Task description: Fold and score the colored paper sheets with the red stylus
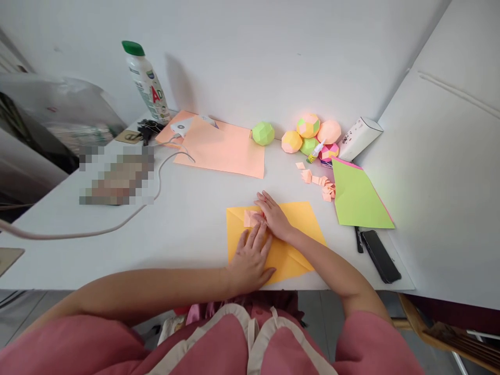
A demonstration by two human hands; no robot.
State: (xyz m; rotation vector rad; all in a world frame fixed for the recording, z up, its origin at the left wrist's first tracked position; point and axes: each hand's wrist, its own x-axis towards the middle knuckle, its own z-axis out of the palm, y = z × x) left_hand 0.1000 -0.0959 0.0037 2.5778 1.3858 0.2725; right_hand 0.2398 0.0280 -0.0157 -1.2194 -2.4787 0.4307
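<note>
A yellow paper sheet [297,255] with crease lines lies at the front of the desk. On it is a small folded peach paper piece [249,218], partly covered by my fingers. My left hand [252,256] rests flat on the yellow sheet, fingers stretched out, their tips at the lower edge of the peach piece. From the right, my right hand [275,219] reaches over the same piece with its fingers extended and its thumb side on the paper. What lies beneath the right palm is hidden.
Paper balls [308,126], a small glue bottle [315,152] and peach paper scraps [322,182] lie behind on the right. Green paper [357,195] and a black case [380,256] stand right. Peach sheets [230,151], a white cable [159,182] and a bottle [146,83] are left.
</note>
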